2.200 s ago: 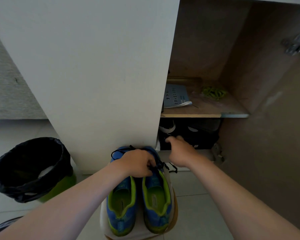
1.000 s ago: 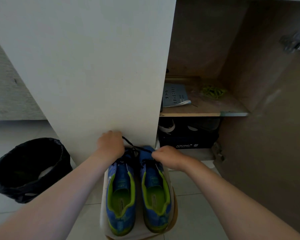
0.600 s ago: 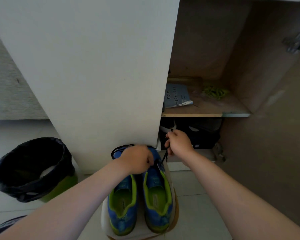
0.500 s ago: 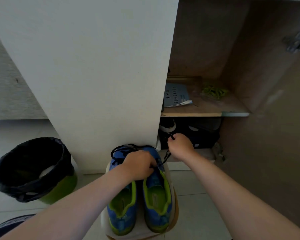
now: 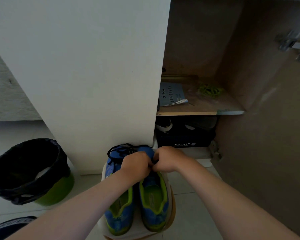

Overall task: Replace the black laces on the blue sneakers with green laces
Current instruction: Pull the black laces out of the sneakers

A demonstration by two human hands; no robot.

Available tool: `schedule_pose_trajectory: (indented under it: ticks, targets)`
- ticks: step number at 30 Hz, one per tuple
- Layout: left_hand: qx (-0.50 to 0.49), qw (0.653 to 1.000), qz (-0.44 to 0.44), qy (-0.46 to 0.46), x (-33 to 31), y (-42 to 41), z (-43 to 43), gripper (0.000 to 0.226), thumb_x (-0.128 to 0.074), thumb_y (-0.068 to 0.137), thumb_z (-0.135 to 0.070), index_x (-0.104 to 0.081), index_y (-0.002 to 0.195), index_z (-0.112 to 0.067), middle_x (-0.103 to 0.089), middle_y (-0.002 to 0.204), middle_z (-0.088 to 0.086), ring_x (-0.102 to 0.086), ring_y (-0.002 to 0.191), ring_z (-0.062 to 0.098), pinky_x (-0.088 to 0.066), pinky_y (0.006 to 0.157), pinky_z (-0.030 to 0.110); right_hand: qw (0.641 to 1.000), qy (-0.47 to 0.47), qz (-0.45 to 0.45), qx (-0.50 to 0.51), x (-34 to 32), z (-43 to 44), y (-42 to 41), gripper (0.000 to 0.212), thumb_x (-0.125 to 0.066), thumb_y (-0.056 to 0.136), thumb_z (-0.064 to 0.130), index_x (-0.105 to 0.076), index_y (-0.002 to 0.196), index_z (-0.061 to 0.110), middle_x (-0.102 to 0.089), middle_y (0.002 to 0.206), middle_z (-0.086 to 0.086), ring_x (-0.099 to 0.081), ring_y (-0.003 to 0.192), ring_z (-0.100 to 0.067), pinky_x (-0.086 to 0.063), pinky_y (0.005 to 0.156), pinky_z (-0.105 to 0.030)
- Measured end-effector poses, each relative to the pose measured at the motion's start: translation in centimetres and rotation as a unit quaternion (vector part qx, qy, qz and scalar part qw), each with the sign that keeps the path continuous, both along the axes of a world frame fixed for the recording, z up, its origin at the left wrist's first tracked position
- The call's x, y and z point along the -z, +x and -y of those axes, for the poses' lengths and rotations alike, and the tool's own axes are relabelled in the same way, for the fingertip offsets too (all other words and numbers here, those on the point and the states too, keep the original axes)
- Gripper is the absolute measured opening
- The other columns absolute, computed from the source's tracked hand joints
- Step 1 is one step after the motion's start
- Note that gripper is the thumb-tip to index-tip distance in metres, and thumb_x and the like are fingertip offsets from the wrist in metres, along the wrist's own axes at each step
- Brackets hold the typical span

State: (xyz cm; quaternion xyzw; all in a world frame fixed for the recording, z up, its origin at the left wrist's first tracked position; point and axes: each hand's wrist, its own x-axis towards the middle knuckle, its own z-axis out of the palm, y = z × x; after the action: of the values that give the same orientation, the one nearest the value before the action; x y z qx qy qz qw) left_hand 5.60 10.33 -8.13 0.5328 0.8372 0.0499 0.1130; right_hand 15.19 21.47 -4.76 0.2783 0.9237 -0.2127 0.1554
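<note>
Two blue sneakers with green lining stand side by side on a small white stool [image 5: 170, 191], toes toward the cabinet: the left sneaker [image 5: 119, 210] and the right sneaker [image 5: 154, 198]. A loose black lace [image 5: 116, 149] loops over the left sneaker's toe. My left hand [image 5: 137, 166] and my right hand [image 5: 168, 159] meet knuckle to knuckle over the right sneaker's lacing, fingers curled and pinching its black lace; the lace between them is mostly hidden. Green laces [image 5: 210, 90] lie in a heap on the cabinet shelf.
A white cabinet door [image 5: 87, 66] stands just behind the stool. The open cabinet holds a paper booklet [image 5: 171, 94] on a wooden shelf [image 5: 201, 111] and a dark shoebox [image 5: 184, 142] with shoes below. A green bin with a black liner [image 5: 28, 170] stands at the left on the tiled floor.
My right hand, which had drawn the black lace up and to the right, has come back down to meet my left hand over the right sneaker.
</note>
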Motion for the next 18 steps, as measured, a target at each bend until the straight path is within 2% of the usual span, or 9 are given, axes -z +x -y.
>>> schedule_pose_trajectory:
  ticks: [2, 4, 6, 7, 10, 12, 13, 16, 18]
  targets:
    - [-0.003, 1.0, 0.01, 0.006, -0.1, -0.1, 0.0, 0.022, -0.052, 0.091, -0.028, -0.074, 0.085, -0.026, -0.065, 0.097, -0.002, -0.064, 0.087, 0.019, -0.044, 0.061, 0.027, 1.0, -0.013, 0.003, 0.002, 0.1, -0.3, 0.0, 0.034, -0.066, 0.072, 0.029, -0.038, 0.056, 0.019, -0.038, 0.06, 0.0, -0.036, 0.055, -0.018, -0.024, 0.054, -0.029]
    - [-0.011, 1.0, 0.022, 0.002, -0.1, -0.2, 0.1, 0.024, -0.049, 0.094, -0.028, -0.072, 0.096, -0.023, -0.063, 0.104, -0.002, -0.062, 0.09, 0.018, -0.044, 0.064, 0.028, 1.0, -0.025, 0.002, 0.005, 0.4, -0.7, 0.1, 0.029, -0.063, 0.075, 0.024, -0.041, 0.058, 0.018, -0.041, 0.064, -0.002, -0.039, 0.058, -0.018, -0.027, 0.056, -0.03]
    - [-0.043, 0.996, 0.073, 0.008, -0.3, -0.6, 0.1, 0.024, -0.045, 0.097, -0.029, -0.065, 0.105, -0.017, -0.058, 0.108, 0.0, -0.059, 0.094, 0.018, -0.044, 0.07, 0.029, 0.999, -0.038, -0.003, 0.013, 0.7, -1.0, 0.2, 0.025, -0.062, 0.078, 0.021, -0.045, 0.06, 0.016, -0.045, 0.068, -0.003, -0.043, 0.061, -0.018, -0.029, 0.058, -0.03]
    - [-0.068, 0.99, 0.12, 0.02, -0.4, -0.9, 0.1, 0.023, -0.044, 0.097, -0.029, -0.061, 0.1, -0.014, -0.058, 0.104, 0.001, -0.058, 0.091, 0.018, -0.046, 0.072, 0.031, 0.999, -0.044, -0.001, 0.022, 0.9, -1.2, 0.3, 0.021, -0.062, 0.079, 0.021, -0.05, 0.064, 0.013, -0.048, 0.07, -0.004, -0.046, 0.063, -0.017, -0.031, 0.059, -0.029]
    - [-0.133, 0.955, 0.259, 0.049, -0.9, -1.8, 0.0, 0.024, -0.041, 0.097, -0.026, -0.047, 0.077, -0.014, -0.054, 0.079, 0.001, -0.05, 0.072, 0.014, -0.039, 0.065, 0.032, 0.998, -0.05, 0.0, 0.028, 1.1, -1.5, 0.3, 0.025, -0.064, 0.082, 0.022, -0.067, 0.1, 0.005, -0.067, 0.096, -0.009, -0.063, 0.085, -0.023, -0.047, 0.067, -0.031]
    - [-0.15, 0.935, 0.318, 0.051, -1.0, -2.0, -0.1, 0.023, -0.042, 0.096, -0.024, -0.042, 0.074, -0.016, -0.048, 0.074, 0.0, -0.044, 0.068, 0.014, -0.034, 0.062, 0.031, 0.999, -0.042, -0.018, 0.019, 1.1, -1.3, 0.1, 0.041, -0.066, 0.082, 0.021, -0.06, 0.123, 0.015, -0.062, 0.118, -0.005, -0.06, 0.101, -0.023, -0.052, 0.079, -0.032]
    - [-0.143, 0.933, 0.327, 0.047, -1.0, -2.0, -0.1, 0.023, -0.044, 0.095, -0.024, -0.042, 0.074, -0.016, -0.047, 0.074, 0.0, -0.044, 0.069, 0.014, -0.034, 0.063, 0.032, 0.999, -0.038, -0.029, 0.012, 1.1, -1.0, 0.0, 0.045, -0.066, 0.083, 0.019, -0.056, 0.127, 0.022, -0.056, 0.121, -0.002, -0.057, 0.102, -0.021, -0.049, 0.078, -0.031]
    - [-0.097, 0.945, 0.31, 0.047, -0.7, -1.9, -0.1, 0.027, -0.055, 0.093, -0.038, -0.048, 0.074, -0.021, -0.053, 0.073, -0.004, -0.049, 0.068, 0.011, -0.037, 0.064, 0.031, 0.999, 0.012, -0.034, -0.021, 1.2, -0.2, -0.3, 0.031, -0.063, 0.083, 0.018, -0.06, 0.114, 0.025, -0.054, 0.111, -0.001, -0.057, 0.098, -0.023, -0.043, 0.068, -0.03]
    - [-0.069, 0.959, 0.27, 0.056, -0.7, -2.0, 0.0, 0.031, -0.059, 0.091, -0.046, -0.05, 0.073, -0.022, -0.054, 0.07, -0.005, -0.051, 0.067, 0.012, -0.039, 0.063, 0.031, 0.997, 0.061, -0.042, -0.029, 1.3, 0.1, -0.3, 0.016, -0.063, 0.085, 0.024, -0.068, 0.1, 0.021, -0.061, 0.102, -0.001, -0.062, 0.093, -0.024, -0.047, 0.064, -0.032]
